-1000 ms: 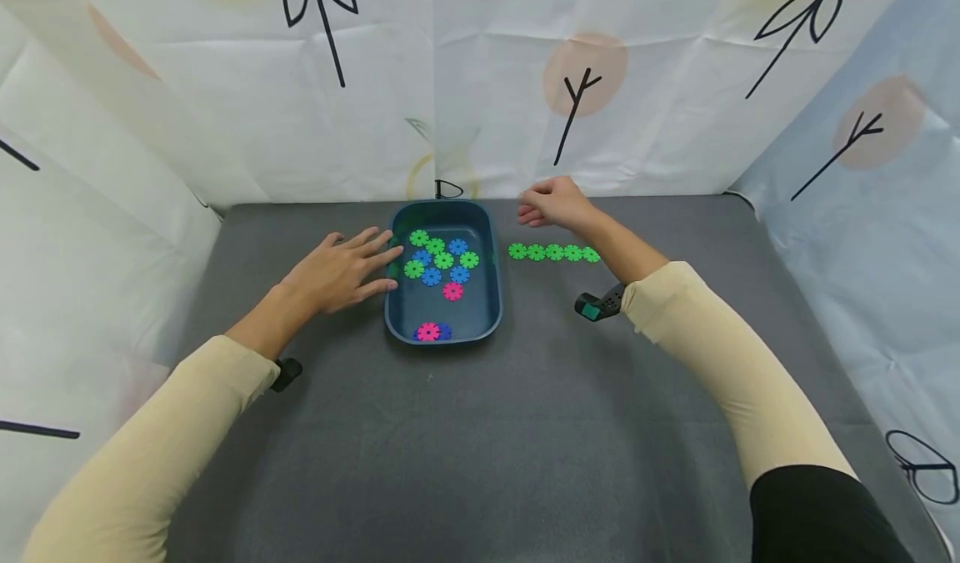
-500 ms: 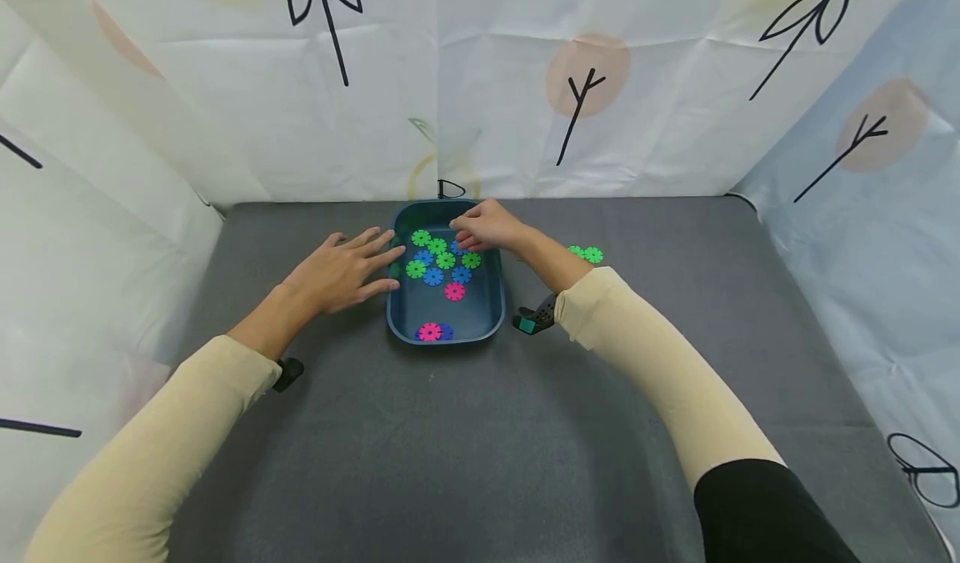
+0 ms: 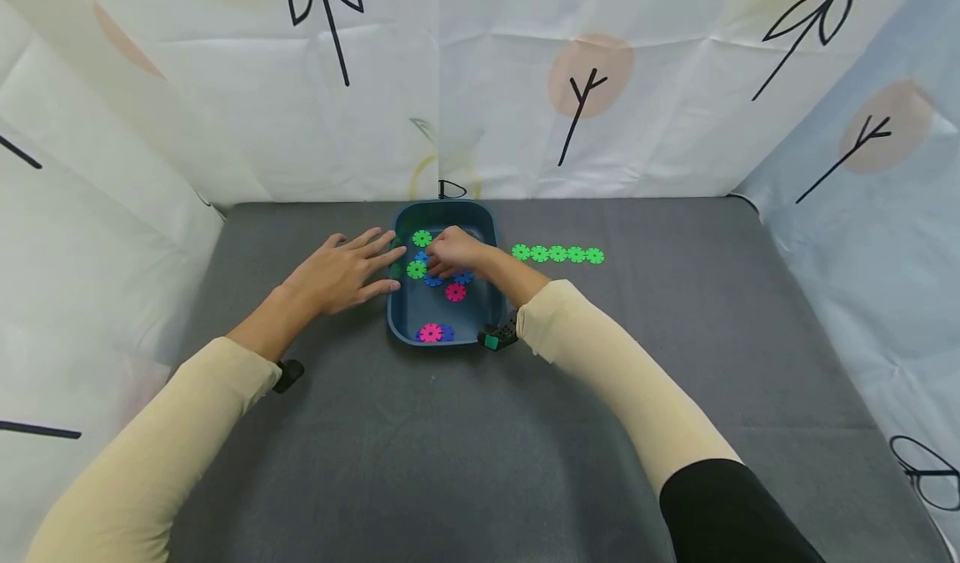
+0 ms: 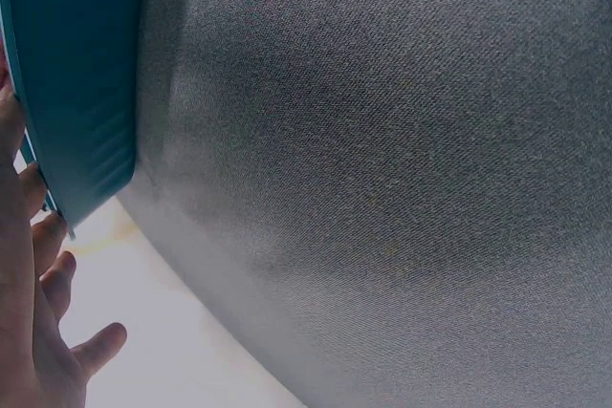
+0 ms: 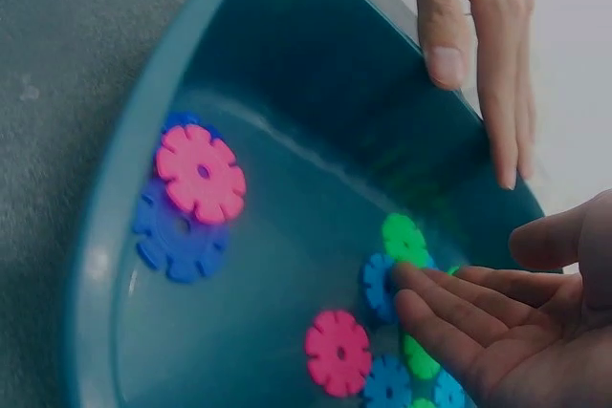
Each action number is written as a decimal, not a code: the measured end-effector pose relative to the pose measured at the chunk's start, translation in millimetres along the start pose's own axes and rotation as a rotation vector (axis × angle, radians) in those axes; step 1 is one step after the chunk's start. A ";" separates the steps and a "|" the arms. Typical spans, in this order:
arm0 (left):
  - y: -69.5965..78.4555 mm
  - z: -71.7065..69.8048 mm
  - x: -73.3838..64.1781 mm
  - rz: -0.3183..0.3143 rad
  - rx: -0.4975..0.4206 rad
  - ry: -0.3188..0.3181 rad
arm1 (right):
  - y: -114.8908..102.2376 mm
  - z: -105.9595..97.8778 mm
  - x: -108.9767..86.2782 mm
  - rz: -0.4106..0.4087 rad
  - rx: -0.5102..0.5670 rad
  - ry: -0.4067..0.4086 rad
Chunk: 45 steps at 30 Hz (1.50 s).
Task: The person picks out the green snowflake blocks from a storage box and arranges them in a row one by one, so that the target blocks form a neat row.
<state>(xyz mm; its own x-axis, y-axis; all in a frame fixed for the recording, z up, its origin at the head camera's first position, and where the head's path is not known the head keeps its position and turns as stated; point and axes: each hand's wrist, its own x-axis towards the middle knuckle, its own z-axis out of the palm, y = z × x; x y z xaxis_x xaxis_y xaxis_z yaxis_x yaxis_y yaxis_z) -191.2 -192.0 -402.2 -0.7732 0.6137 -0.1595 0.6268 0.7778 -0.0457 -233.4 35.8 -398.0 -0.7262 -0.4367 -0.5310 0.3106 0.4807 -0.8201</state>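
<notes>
While I watch from the head view, both hands work at one tray near the far edge of the surface.

Tray: a teal tray [image 3: 491, 296] sits on the grey surface [image 3: 480, 446], close to the far edge, about midway along it.

Left grip: my left hand [image 3: 337, 273] lies flat beside the tray, fingers straight and apart, their tips touching the tray's left wall. It holds nothing.

Right grip: my right hand [image 3: 455, 255] reaches down into the tray. In the right wrist view its fingers [image 5: 449, 308] are only slightly bent, the tips resting on the discs in the middle of the tray; I see nothing pinched or clamped.

Discs under the right hand: a blue disc [image 5: 380, 286] and a green disc [image 5: 405, 238] lie touching each other right at the fingertips, with more blue and green ones partly hidden under the hand.

Other discs in the tray: one pink disc [image 3: 455, 292] lies just near of the hand. Another pink disc [image 3: 430, 332] sits on top of a blue one against the tray's near wall. One green disc [image 3: 422, 238] lies toward the far wall, another [image 3: 416, 269] by the left wall.

Row: five green discs [image 3: 557, 253] lie in a straight row on the surface, just right of the tray, edge to edge.

Backdrop: white cloth [image 3: 225, 87] printed with black leaf shapes stands round the surface on three sides.
</notes>
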 end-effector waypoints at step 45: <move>-1.1 0.1 -2.3 0.021 -0.019 0.013 | 6.8 38.6 20.0 -0.101 -0.029 0.195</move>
<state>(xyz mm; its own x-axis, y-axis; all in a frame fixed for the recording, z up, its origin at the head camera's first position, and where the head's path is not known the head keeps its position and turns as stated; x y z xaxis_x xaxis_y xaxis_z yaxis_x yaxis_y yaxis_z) -190.1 -194.3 -401.8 -0.7613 0.6314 -0.1475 0.6409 0.7672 -0.0240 -222.2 1.0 -422.5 -0.8583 -0.3297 -0.3932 0.2150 0.4647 -0.8590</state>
